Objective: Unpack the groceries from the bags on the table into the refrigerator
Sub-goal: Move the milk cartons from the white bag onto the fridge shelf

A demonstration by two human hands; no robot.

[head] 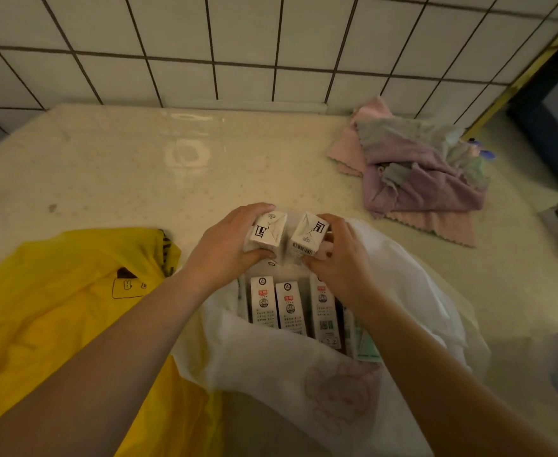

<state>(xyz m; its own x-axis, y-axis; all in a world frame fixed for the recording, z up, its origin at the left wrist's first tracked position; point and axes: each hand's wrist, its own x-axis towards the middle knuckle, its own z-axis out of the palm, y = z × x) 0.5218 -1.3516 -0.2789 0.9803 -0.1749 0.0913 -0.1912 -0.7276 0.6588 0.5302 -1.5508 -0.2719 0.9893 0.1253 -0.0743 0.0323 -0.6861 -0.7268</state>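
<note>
Above the white bag [320, 374], the left hand [224, 245] and right hand [340, 258] are each gripping a small carton [267, 232] by its stiff sides, probably light.

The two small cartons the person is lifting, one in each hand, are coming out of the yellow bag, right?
Not quite. The head view shows the left hand and right hand each gripping a carton over the white bag, where more cartons lie. The yellow bag lies flat to the left.

Glossy wall tiles [178, 77], thin plastic yellow bag [56, 308], matt paperboard cartons [267, 230], seemingly fleecy cloths [419, 173]
</note>
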